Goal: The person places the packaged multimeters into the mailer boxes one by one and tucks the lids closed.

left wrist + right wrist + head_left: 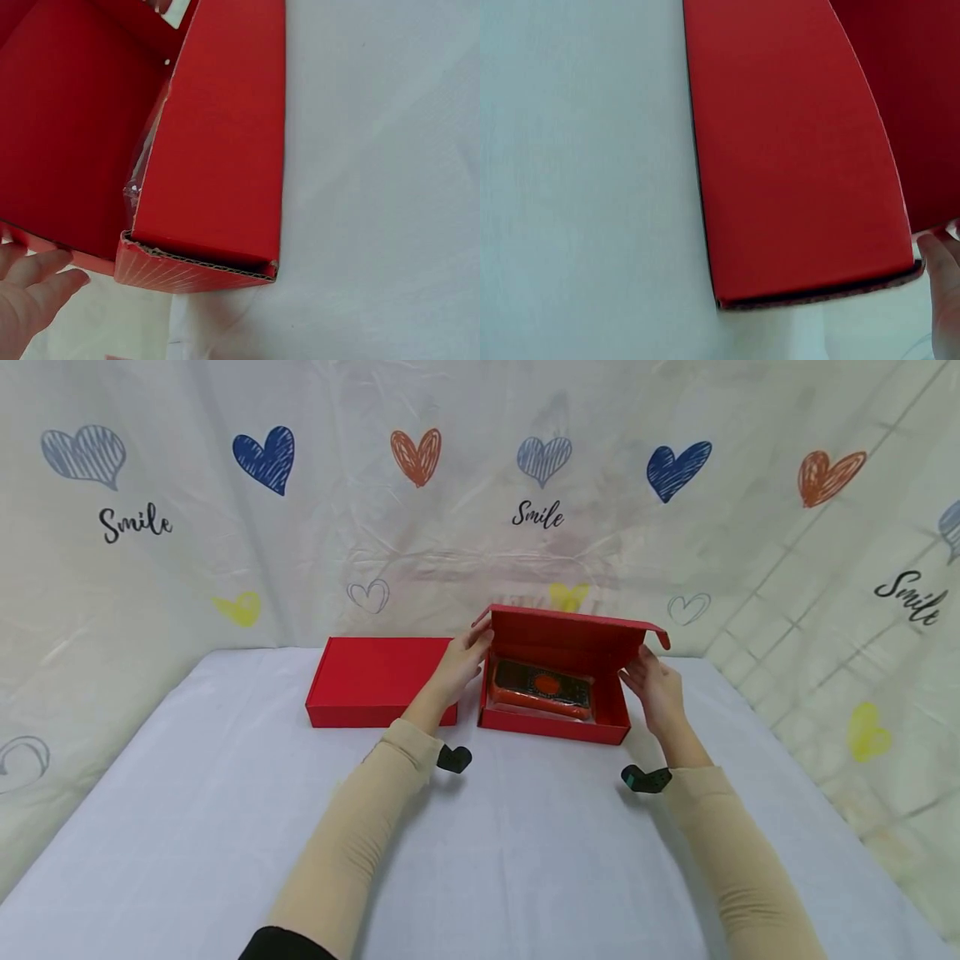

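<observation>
A red cardboard box [555,727] stands with its lid [567,633] raised and tilted. Inside lies a dark and orange-red packet [545,687] in clear wrap. My left hand [462,662] touches the lid's left edge; in the left wrist view the left hand's fingers [56,289] lie fairly straight along the red edge. On the other side my right hand [654,689] is at the lid's right end, and the right wrist view shows its fingers [939,259] at the box corner, partly cut off. How firmly either hand holds the lid cannot be told.
A second red box [381,681], closed, lies just left of the one with the raised lid, partly behind my left forearm. Both stand on a white-covered table [495,852]. Behind the table hangs a pale sheet [465,527] printed with hearts.
</observation>
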Demonstrator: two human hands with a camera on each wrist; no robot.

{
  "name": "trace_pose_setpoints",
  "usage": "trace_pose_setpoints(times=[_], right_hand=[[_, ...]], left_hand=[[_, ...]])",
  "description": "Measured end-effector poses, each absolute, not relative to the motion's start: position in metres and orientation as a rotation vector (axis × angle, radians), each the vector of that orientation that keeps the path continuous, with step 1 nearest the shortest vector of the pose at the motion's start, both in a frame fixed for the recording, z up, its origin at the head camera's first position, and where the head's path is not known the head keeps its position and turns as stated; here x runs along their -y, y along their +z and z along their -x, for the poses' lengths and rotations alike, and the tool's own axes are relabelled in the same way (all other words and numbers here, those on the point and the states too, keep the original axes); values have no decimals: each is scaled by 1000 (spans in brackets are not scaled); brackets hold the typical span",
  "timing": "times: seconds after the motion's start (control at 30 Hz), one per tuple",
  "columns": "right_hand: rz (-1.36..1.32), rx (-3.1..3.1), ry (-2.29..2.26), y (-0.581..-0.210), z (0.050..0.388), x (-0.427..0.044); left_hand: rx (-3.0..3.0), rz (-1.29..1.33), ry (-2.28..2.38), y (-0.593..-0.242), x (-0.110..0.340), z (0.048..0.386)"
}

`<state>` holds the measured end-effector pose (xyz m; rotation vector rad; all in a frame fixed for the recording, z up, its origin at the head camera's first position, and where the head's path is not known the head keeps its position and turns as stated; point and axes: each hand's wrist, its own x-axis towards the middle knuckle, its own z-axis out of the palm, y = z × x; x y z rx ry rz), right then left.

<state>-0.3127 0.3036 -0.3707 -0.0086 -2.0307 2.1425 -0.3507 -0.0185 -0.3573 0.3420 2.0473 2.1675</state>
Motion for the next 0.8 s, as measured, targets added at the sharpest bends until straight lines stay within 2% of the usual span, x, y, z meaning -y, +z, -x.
trace_pose_setpoints(times=[0.8], right_hand=[[-224,2199,2001,-381,310,-320]], left_hand=[[-2082,-389,2138,-370,26,339]])
